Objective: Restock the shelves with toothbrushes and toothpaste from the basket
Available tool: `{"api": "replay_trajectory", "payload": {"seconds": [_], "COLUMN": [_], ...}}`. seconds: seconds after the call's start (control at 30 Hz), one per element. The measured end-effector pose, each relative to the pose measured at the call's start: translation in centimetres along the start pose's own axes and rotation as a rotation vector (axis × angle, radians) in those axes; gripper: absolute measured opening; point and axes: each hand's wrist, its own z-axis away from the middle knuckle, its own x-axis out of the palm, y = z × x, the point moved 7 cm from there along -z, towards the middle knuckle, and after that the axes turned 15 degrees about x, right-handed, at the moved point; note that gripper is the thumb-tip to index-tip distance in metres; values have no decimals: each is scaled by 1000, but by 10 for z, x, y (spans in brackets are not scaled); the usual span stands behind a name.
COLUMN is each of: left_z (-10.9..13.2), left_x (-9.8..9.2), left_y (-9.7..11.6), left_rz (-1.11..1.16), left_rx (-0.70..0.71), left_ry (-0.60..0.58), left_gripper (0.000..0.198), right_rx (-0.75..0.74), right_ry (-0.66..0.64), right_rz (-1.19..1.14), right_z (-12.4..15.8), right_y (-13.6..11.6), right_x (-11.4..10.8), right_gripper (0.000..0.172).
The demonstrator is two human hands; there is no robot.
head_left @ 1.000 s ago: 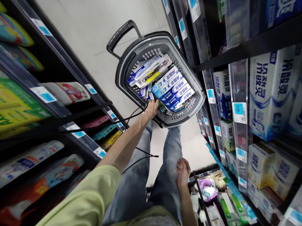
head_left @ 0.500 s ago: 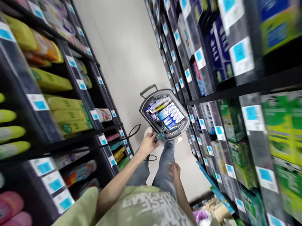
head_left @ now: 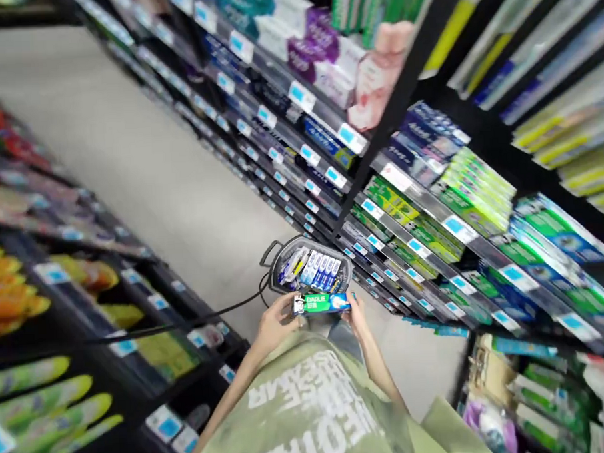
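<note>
Between my two hands is a green toothpaste box point(head_left: 319, 303) marked DARLIE, held level in front of my shirt. My left hand point(head_left: 278, 321) grips its left end, and my right hand point(head_left: 357, 313) is closed on the right end. Just beyond the box is a grey shopping basket point(head_left: 347, 264) with its handle standing out at the left. Blue-and-white toothpaste boxes point(head_left: 322, 269) lie in a row inside it, with several thin packs at their left. The box and my hands cover part of the basket's near rim.
Tall shelves of boxed toothpaste point(head_left: 417, 231) rise on the right, edged with price tags. Shelves with yellow packs point(head_left: 167, 349) stand on the left. A pale floor aisle point(head_left: 143, 146) runs between them. A black cord point(head_left: 220, 311) stretches left from near the basket.
The toothpaste box has come up from the basket's near edge into both hands. My right hand has risen from beside my leg to grip it. The view has turned toward the right shelves.
</note>
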Motion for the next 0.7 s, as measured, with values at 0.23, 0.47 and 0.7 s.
{"api": "replay_trajectory", "payload": {"seconds": [0.23, 0.47, 0.7], "left_z": [-10, -1, 25], "left_x": [10, 41, 49], "left_y": [7, 26, 31], "left_rz": [107, 222, 291], "left_rx": [-62, -80, -50], "left_ry": [-42, -116, -112], "left_gripper": [67, 72, 71], "right_rx": [-172, -385, -386], "right_ry": [63, 50, 32], "right_rz": [-198, -240, -277], "right_z": [61, 117, 133], "right_y": [-7, -41, -68], "right_x": [-15, -45, -47], "right_gripper": [55, 58, 46]}}
